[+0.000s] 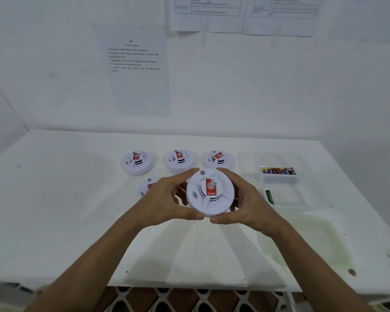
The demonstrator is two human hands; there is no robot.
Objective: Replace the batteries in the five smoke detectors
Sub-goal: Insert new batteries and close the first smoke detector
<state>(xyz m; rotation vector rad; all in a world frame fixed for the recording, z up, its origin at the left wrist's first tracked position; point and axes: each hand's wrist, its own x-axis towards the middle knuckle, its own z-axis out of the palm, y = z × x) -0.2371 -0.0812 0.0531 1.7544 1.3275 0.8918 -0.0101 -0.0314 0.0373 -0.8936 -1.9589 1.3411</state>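
Note:
A round white smoke detector [209,192] with a red label is held above the table, face toward me. My left hand [167,201] grips its left rim and my right hand [245,199] grips its right rim, thumbs under its near edge. Three more detectors stand in a row behind: left [137,162], middle [179,160] and right [217,159]. Another detector [147,188] lies partly hidden behind my left hand. A clear tray [279,177] at the right holds several batteries [279,171]. A nearer clear tray [288,197] holds one green battery [269,196].
The white table [77,210] stands against a white wall with printed sheets [137,70] taped to it. A greenish stain [313,242] marks the table at the right front. A patterned floor shows past the near edge.

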